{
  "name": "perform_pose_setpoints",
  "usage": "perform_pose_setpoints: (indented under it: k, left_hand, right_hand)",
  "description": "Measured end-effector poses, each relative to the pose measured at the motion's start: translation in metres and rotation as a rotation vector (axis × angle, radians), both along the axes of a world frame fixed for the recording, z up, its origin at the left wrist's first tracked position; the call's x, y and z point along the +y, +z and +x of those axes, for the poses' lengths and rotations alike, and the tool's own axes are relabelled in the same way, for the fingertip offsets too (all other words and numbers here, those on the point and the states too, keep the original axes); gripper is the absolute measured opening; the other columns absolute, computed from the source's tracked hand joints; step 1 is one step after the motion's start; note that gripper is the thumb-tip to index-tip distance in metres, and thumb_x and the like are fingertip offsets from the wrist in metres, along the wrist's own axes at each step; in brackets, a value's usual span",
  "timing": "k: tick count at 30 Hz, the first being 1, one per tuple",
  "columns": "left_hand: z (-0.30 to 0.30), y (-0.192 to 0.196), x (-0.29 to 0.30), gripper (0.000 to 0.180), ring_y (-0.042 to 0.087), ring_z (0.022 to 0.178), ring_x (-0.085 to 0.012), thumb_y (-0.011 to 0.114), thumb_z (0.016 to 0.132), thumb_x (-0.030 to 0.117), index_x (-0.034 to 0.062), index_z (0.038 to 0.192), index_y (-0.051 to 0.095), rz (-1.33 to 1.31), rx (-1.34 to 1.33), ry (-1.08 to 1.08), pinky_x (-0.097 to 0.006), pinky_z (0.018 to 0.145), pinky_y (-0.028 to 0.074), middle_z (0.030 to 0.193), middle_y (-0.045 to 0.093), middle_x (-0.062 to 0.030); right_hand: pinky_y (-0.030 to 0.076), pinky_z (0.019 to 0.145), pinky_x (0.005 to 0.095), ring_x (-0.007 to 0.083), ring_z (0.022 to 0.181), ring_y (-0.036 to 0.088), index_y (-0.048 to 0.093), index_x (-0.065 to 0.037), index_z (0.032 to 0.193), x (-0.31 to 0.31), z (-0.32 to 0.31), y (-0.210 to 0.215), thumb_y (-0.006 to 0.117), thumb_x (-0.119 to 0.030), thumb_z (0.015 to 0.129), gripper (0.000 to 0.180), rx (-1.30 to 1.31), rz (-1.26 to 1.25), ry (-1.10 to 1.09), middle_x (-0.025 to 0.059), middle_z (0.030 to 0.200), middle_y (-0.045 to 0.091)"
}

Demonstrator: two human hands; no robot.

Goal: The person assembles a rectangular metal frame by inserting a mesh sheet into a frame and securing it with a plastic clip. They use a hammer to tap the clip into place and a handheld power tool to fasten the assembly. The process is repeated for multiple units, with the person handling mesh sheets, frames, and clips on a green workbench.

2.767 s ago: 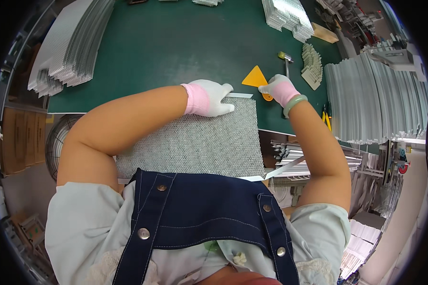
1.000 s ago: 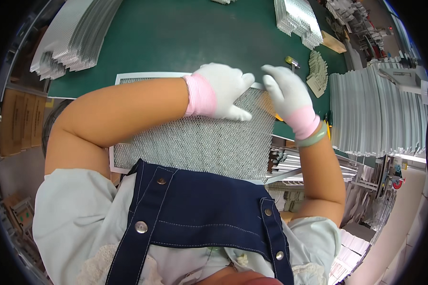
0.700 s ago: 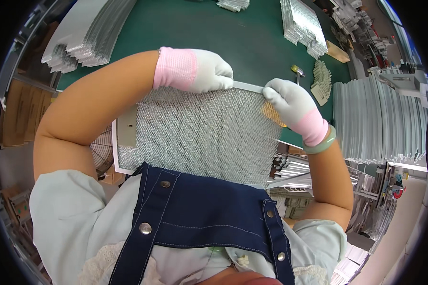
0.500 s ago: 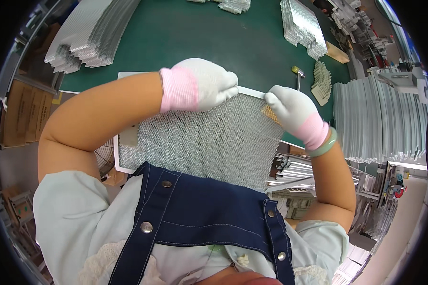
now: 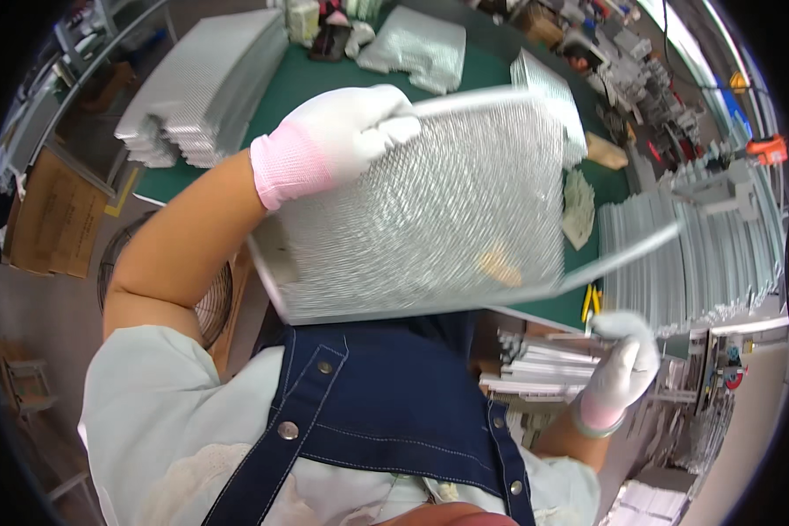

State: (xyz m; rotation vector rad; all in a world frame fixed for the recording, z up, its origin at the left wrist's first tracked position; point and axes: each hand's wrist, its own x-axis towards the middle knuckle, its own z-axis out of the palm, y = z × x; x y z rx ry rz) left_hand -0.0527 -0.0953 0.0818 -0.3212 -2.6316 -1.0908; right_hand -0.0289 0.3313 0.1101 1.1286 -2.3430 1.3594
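Observation:
My left hand point(image 5: 351, 136), in a white glove with a pink cuff, is closed on the upper edge of a silvery metal mesh panel point(image 5: 421, 210). The panel is tilted up in front of my apron, with white frame strips along its edges. From its lower right corner a white frame strip point(image 5: 627, 259) sticks out to the right, away from the mesh's right side. My right hand point(image 5: 624, 359), gloved the same way, is apart from the panel, below that strip. Its bent fingers are blurred, and I see nothing held in them. A tan patch point(image 5: 500, 263) shows at the mesh's lower right.
Stacked mesh sheets point(image 5: 206, 83) stand at the left on the green table point(image 5: 324, 74); another pile point(image 5: 416, 48) lies at the back. Many pale strips point(image 5: 693, 250) are stacked at right. Yellow-handled pliers point(image 5: 592, 302) lie near the table edge. A fan point(image 5: 210, 302) stands at lower left.
The panel has been lifted and tilted up off the table. My right hand has let go of its upper edge and moved down and right. A frame strip now sticks out at right.

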Motion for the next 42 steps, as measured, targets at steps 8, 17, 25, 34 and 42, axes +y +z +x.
perform_pose_setpoints:
  k: [8, 17, 25, 34, 42]
  left_hand:
    - [-0.039, -0.001, 0.046, 0.024, 0.058, 0.080, -0.0150, 0.061, 0.098, 0.024, -0.0005, 0.103, 0.059, 0.406, 0.294, -0.124, -0.031, 0.076, 0.049, 0.086, 0.063, -0.0094]
    - [-0.072, 0.040, 0.019, 0.030, 0.061, 0.107, -0.0121, 0.062, 0.097, 0.013, -0.0029, 0.123, 0.064, 0.834, -0.070, -0.608, -0.030, 0.096, 0.047, 0.116, 0.068, -0.0055]
    - [-0.090, 0.023, 0.017, 0.033, 0.061, 0.106, -0.0106, 0.066, 0.094, 0.010, 0.0003, 0.125, 0.063, 0.875, -0.072, -0.422, -0.029, 0.097, 0.047, 0.118, 0.067, -0.0040]
    - [-0.091, 0.037, 0.030, 0.033, 0.063, 0.102, -0.0105, 0.071, 0.090, 0.009, 0.0000, 0.121, 0.066, 0.866, -0.106, -0.339, -0.028, 0.094, 0.049, 0.114, 0.070, -0.0040]
    - [-0.086, 0.029, 0.026, 0.037, 0.065, 0.104, -0.0183, 0.069, 0.091, 0.013, 0.0009, 0.125, 0.064, 0.755, -0.022, -0.317, -0.033, 0.095, 0.051, 0.115, 0.069, -0.0095]
  right_hand:
    - [0.042, 0.101, 0.0386, 0.0207, 0.110, 0.057, 0.055, -0.001, 0.131, -0.097, -0.092, -0.051, 0.064, -0.026, 0.099, 0.042, -0.405, -0.869, -0.126, 0.0099, 0.123, 0.061]
    - [0.039, 0.106, 0.0377, 0.0216, 0.119, 0.054, 0.049, 0.002, 0.138, -0.090, -0.149, -0.063, 0.075, -0.011, 0.085, 0.061, -0.490, -0.517, 0.218, 0.0082, 0.132, 0.057]
    - [0.043, 0.103, 0.0374, 0.0226, 0.116, 0.057, 0.048, 0.001, 0.139, -0.122, -0.165, -0.052, 0.079, -0.004, 0.077, 0.070, -0.532, -0.499, 0.030, 0.0089, 0.131, 0.059]
    - [0.041, 0.106, 0.0387, 0.0238, 0.118, 0.056, 0.046, 0.000, 0.142, -0.115, -0.193, -0.059, 0.077, -0.007, 0.078, 0.071, -0.522, -0.586, 0.144, 0.0078, 0.131, 0.058]
    - [0.039, 0.108, 0.0406, 0.0240, 0.117, 0.054, 0.045, 0.001, 0.141, -0.104, -0.180, -0.063, 0.077, -0.015, 0.082, 0.070, -0.423, -0.439, 0.026, 0.0082, 0.134, 0.055]
